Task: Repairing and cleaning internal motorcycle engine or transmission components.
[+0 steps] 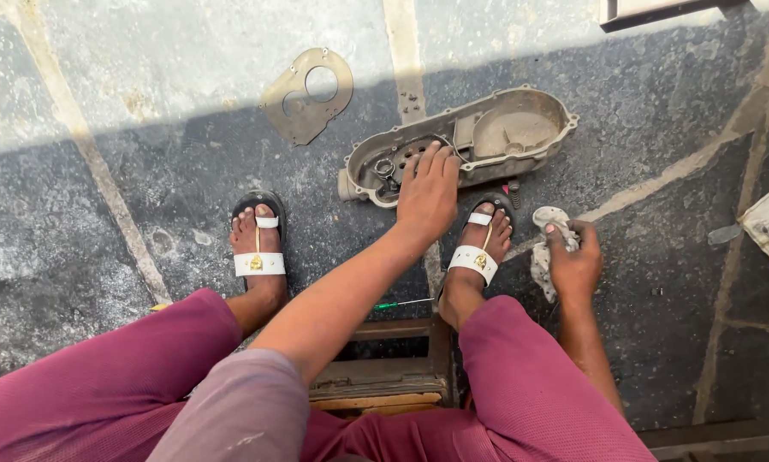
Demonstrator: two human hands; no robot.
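My left hand (427, 195) rests spread-fingered on the engine cover (461, 144), which runs lengthwise toward upper right; my right hand (573, 265) clutches a rag (545, 244).

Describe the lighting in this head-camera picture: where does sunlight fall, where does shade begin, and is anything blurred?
In the head view, sunlight bleaches the top strip of the grey stone floor; shade covers the rest, including the long grey metal engine cover that the left hand reaches into. The flat metal gasket plate straddles the shadow edge. The right hand, gripping a dirty white rag, looks sharp; little blur shows.
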